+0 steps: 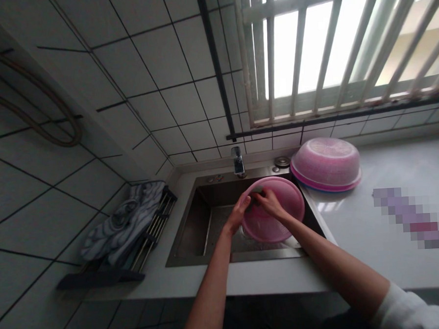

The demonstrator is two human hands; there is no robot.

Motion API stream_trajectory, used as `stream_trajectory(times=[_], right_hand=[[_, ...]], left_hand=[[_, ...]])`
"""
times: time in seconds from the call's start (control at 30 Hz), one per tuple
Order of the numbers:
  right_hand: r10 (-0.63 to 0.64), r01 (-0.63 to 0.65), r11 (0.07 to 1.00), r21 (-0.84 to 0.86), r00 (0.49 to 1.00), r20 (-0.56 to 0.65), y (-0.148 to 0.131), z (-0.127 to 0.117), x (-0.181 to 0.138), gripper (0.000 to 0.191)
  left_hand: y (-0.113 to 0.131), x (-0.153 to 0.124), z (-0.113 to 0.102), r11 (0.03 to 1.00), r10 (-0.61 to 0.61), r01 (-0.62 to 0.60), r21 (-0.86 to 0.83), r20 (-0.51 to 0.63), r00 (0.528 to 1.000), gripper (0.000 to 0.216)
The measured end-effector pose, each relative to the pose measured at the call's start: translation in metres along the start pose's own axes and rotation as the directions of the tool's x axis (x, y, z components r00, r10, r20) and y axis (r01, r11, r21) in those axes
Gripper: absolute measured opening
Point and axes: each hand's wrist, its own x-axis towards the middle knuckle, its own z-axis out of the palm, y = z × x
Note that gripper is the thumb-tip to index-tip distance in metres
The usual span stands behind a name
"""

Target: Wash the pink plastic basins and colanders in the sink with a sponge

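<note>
We see a round pink basin in the right part of the steel sink, tilted with its wide mouth towards us — its inner wall finely patterned, its lower part smooth and glossy. Our left grip is closed on the basin's left rim; our right grip pinches a dark grey-green pad near that edge. On the desk, a lilac patch is pixelated — any print there is unreadable.

Striped cloth on rack, L; hose abv; barred wndw, upper R.
</note>
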Motion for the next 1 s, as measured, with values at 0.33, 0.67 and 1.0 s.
stream_trajectory(times=[0.33,0.67,1.0], right_hand=[[0.007,-0.010,1.000,0.026,0.991,0.132,-0.008,0.002,-0.004,0.031],[-0.020,0.003,0.998,0.056,0.956,0.292,-0.003,0.011,-0.009,0.027],[-0.021,0.005,0.998,0.068,0.974,0.227,0.003,0.003,-0.001,0.029]], left_hand=[[-0.003,-0.002,-0.002,1.000,-0.026,0.026,-0.011,-0.038,0.999,0.063],[-0.005,-0.002,-0.004,0.996,-0.068,0.064,-0.060,-0.056,0.996,0.065],[-0.002,0.000,-0.006,0.967,-0.120,0.115,-0.226,-0.008,0.993,0.045]])
